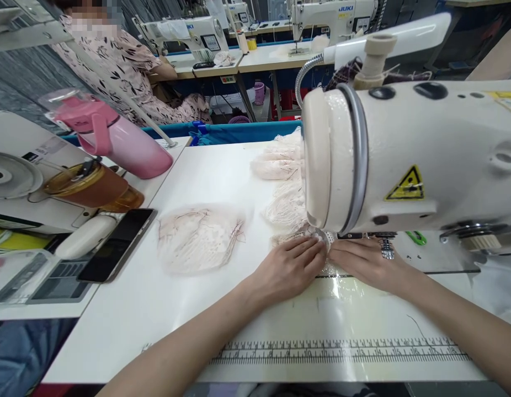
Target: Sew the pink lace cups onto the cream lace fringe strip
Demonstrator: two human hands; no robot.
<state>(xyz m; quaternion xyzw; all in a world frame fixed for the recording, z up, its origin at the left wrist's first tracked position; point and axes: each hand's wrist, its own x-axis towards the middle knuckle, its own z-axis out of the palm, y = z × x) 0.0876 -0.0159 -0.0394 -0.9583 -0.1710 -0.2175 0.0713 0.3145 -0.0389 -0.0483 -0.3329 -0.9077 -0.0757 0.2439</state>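
White lace fabric [285, 212] with loose reddish threads lies bunched on the sewing table, its far side hidden behind the head of a white sewing machine [425, 154]. My left hand [294, 264] is closed on the near edge of this fabric, just left of the needle area, thumb out of sight. Opposite it, my right hand [363, 262] has its fingers pressed together on the same edge, under the machine head. The fingertips of both hands nearly meet. Metal needle-bar parts [387, 247] partly cover the right hand.
A separate piece of lace [201, 237] lies left of my hands. Farther left are a phone [117, 245], an amber cup [94, 184] and a pink bottle [123, 138]. A printed ruler [338, 351] runs along the front edge. Behind, a person [115, 66] sits near other sewing machines.
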